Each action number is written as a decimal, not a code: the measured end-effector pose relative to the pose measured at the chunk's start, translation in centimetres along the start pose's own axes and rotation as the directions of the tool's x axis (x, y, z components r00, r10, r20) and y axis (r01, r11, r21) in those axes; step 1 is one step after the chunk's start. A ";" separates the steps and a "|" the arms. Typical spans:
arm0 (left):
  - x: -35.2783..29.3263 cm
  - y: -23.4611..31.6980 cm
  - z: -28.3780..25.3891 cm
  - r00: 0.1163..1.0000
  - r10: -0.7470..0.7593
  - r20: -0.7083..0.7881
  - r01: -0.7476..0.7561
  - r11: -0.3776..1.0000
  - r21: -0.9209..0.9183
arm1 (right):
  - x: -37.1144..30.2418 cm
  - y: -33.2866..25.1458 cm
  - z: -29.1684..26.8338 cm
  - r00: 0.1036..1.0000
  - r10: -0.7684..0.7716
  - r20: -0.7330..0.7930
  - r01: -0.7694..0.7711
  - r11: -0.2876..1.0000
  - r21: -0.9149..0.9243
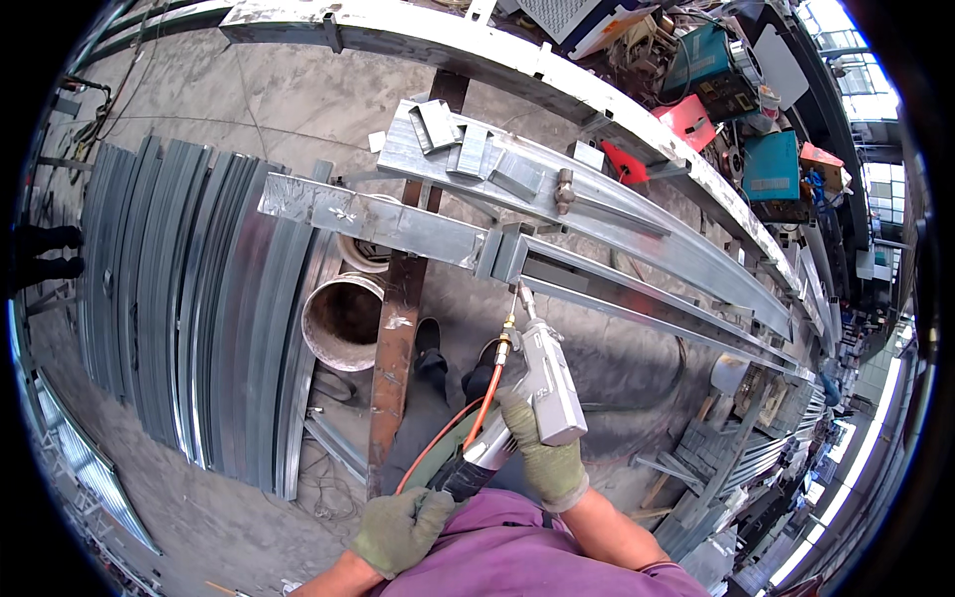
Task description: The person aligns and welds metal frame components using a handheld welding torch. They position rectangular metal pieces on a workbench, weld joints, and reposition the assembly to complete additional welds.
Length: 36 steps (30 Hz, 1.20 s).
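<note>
Right hand: gloved right hand (547, 456), and it's wrapped firmly around the silver tool (557, 383), fingers closed about its body, apparently taking the weight.
Left hand: gloved left hand (403, 532), curled nearly closed against the black sleeve (463, 481) at the tool's rear, likely steadying it; whether it truly grips, I can't tell.
Tool: right in front of the person, nose pointing away, tip beside the short steel piece (511, 256); touching or just shy, I can't tell.
Orange hose: this orange hose (485, 406) runs up to the brass fitting (504, 344) beside the nose, bending clear of the right hand.
Steel channel: the long steel channel (368, 221) lies across the rusty beam (397, 333), presumably propped up for easier reach.
Far side: loose offcuts (473, 149) and a hammer (565, 189) sit on another profile, seemingly parked within arm's length.
Left floor: a row of steel profiles (189, 298), laid side by side, lengths matching direction; bucket (343, 313) just beside.
Writing: pale marks on the teal case (774, 164), far right, too small to read.
</note>
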<state>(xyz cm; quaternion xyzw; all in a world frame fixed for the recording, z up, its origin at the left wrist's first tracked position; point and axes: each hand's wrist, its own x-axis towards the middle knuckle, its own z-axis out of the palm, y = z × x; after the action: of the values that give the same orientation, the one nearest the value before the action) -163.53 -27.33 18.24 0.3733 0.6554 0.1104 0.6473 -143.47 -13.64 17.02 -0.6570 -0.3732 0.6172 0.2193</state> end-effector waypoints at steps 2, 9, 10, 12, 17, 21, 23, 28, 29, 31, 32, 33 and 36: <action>0.3 0.4 -0.1 1.000 0.008 -0.001 -0.008 1.000 -0.012 | 0.2 0.5 -0.3 1.000 -0.031 -0.001 0.030 0.999 -0.037; 1.6 2.2 -1.7 0.995 0.039 0.092 -0.031 0.996 -0.086 | 0.6 -1.4 -0.6 0.996 -0.084 0.017 0.083 0.993 0.083; 2.3 3.2 -2.3 0.988 0.067 0.136 -0.059 0.996 -0.062 | 0.8 -2.0 -0.1 0.982 -0.188 -0.011 0.188 0.977 0.102; 3.5 5.2 -3.1 0.962 -0.008 0.275 0.123 0.906 -0.405 | 1.9 -3.0 0.3 0.970 -0.208 0.124 0.184 0.966 0.181; 6.6 6.7 -1.5 0.974 0.179 -0.140 -0.227 0.796 -0.561 | 2.8 -9.8 2.5 0.764 -0.618 0.187 0.644 0.746 -0.168; 8.8 6.3 -1.2 0.874 0.179 -0.452 -0.412 0.767 -0.493 | 2.3 -8.4 -0.7 0.829 -0.525 0.192 0.556 0.806 -0.202; 9.5 6.8 -1.2 0.889 0.138 -0.436 -0.381 0.750 -0.540 | 2.6 -5.5 -4.0 0.905 -0.396 0.153 0.424 0.838 -0.343; 11.8 7.5 1.0 0.901 0.184 -0.394 -0.371 0.796 -0.478 | 3.3 4.5 -17.1 0.996 -0.085 -0.009 0.056 0.734 -0.677; 12.5 7.7 2.3 0.895 0.201 -0.399 -0.371 0.833 -0.411 | 3.2 6.2 -20.3 0.997 -0.050 -0.056 -0.006 0.695 -0.719; 14.3 8.0 5.1 0.891 0.270 -0.366 -0.395 0.858 -0.328 | 2.6 8.5 -26.6 0.985 0.030 -0.171 -0.151 0.631 -0.761; 14.4 10.2 6.7 0.896 0.273 -0.351 -0.392 0.858 -0.333 | 2.4 9.2 -29.9 0.970 0.074 -0.230 -0.228 0.602 -0.765; 15.3 10.0 8.1 0.916 0.236 -0.325 -0.353 0.859 -0.371 | 2.9 11.2 -33.4 0.953 0.030 -0.302 -0.268 0.549 -0.791; 18.8 11.6 13.5 0.945 0.225 -0.238 -0.300 0.888 -0.349 | 4.2 15.4 -44.5 0.867 0.008 -0.499 -0.457 0.413 -0.788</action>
<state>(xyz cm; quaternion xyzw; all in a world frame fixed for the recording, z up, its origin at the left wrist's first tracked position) -144.72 -11.92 9.23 0.3136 0.6237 0.3577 0.6203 -96.86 -12.35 9.06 -0.8345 -0.4847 0.1967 -0.1729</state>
